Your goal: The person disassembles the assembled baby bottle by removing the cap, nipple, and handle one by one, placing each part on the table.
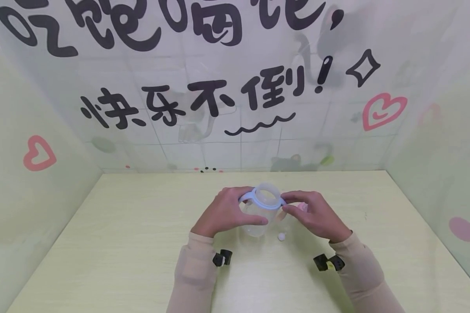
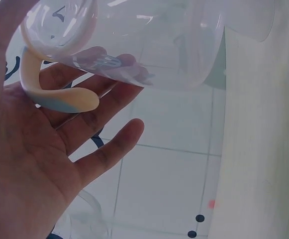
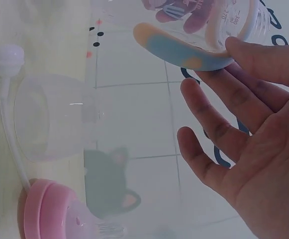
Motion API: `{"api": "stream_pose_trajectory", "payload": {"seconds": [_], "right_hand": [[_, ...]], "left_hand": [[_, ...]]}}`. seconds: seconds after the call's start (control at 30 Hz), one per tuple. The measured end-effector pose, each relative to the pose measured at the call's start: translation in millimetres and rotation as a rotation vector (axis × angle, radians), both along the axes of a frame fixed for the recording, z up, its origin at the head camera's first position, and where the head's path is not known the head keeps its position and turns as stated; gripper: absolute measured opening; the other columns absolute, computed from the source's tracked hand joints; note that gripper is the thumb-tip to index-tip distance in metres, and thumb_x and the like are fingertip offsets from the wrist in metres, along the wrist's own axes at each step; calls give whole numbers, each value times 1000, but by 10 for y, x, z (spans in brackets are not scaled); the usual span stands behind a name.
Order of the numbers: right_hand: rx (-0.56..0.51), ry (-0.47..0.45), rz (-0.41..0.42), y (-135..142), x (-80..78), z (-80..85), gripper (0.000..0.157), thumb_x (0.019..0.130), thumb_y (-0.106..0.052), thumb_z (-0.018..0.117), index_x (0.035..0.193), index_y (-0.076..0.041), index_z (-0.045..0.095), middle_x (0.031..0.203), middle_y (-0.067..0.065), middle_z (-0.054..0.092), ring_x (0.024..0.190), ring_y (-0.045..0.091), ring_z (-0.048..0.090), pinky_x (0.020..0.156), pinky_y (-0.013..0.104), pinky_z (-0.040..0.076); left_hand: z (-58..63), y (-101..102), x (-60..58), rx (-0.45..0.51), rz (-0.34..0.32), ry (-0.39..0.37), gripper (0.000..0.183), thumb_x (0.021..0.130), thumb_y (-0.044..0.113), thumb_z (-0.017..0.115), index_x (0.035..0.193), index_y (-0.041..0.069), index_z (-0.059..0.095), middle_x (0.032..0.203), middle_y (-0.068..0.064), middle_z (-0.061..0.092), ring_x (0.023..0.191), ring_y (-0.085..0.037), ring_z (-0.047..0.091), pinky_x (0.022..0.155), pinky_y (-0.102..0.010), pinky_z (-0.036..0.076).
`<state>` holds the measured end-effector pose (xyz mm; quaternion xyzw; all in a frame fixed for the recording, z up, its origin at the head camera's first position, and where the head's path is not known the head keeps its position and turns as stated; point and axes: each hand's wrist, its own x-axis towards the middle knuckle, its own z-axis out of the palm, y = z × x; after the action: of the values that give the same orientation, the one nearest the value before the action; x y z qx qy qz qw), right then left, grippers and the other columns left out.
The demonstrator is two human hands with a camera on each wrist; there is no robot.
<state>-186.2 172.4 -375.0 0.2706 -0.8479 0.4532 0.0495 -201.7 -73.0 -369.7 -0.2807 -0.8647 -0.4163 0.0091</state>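
A clear baby bottle (image 1: pixel 255 229) is held up, tilted, between both hands, its uncovered mouth at the top in the head view. Around its neck sits a blue ring with two side handles (image 1: pixel 263 203). My left hand (image 1: pixel 227 212) grips the bottle from the left, thumb across the front and fingers behind. In the left wrist view one curved handle (image 2: pixel 64 99) stands in front of the palm. My right hand (image 1: pixel 312 214) pinches the ring's right side between thumb and fingers. The other handle (image 3: pixel 179 52) shows in the right wrist view.
Beyond the right hand, a pink bottle collar with a clear nipple (image 3: pixel 49 211) lies on the table (image 1: pixel 133 243). A white straw with a weighted ball (image 3: pixel 8 60) and a translucent cover (image 3: pixel 52 119) are beside it. A printed curtain (image 1: pixel 203 152) hangs behind.
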Motion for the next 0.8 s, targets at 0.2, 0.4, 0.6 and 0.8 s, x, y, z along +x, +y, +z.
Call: {"api": "stream_pose_trajectory", "payload": {"seconds": [0.2,0.4,0.6,0.8], "right_hand": [[17,41,-26,-25,62,84,22,85,-6,65,107,-4,67,101,3,68,94,14,63,84,39,48],[18,57,-34,-89,197,325,21,83,1,64,104,4,65,97,9,68,89,18,64,79,32,49],[7,71,-52,-37,170,281,22,84,-4,65,106,-1,66,98,4,69,89,13,63,81,31,47],[-26,97,-59,62,71,143,22,86,-11,65,108,-11,66,98,-4,68,91,10,63,85,30,47]], "left_hand": [[-1,3,0,5,0,-6,63,60,58,78,111,23,64,91,18,64,81,-2,58,71,-26,48],[-1,3,-3,-2,1,10,62,60,57,78,110,23,65,91,18,64,79,-1,58,69,-25,48],[1,0,3,-12,3,19,60,59,56,79,108,24,65,90,18,64,78,0,57,68,-25,48],[12,-1,7,6,-11,2,56,59,54,80,105,26,65,89,15,65,78,-2,58,68,-26,49]]}}
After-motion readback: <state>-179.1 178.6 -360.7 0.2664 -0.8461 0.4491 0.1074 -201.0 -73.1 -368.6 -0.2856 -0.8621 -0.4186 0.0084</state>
